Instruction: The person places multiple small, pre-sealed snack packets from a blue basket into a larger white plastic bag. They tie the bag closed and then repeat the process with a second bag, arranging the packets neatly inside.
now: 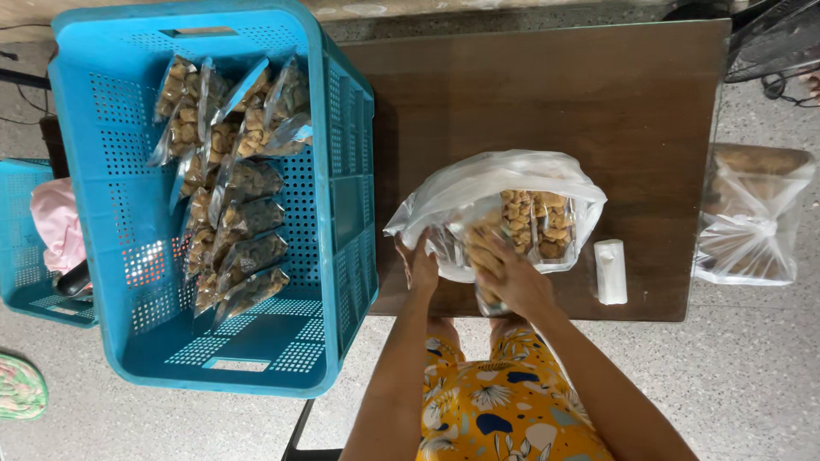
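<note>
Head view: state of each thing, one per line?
Large clear bag: open, on table, partly filled with snack packets.
Snack packet: held by right hand.
Left hand: holding bag's edge.
Blue crate: open, packets in rows.
Tied bag: knotted shut.

Bare forearms, no sleeves, yellow garment with white leaf and dark blue floral print, bare feet

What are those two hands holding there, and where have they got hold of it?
The right hand grips a small clear snack packet by its lower end, at the mouth of the big plastic bag. The left hand holds that bag's near rim.
</note>
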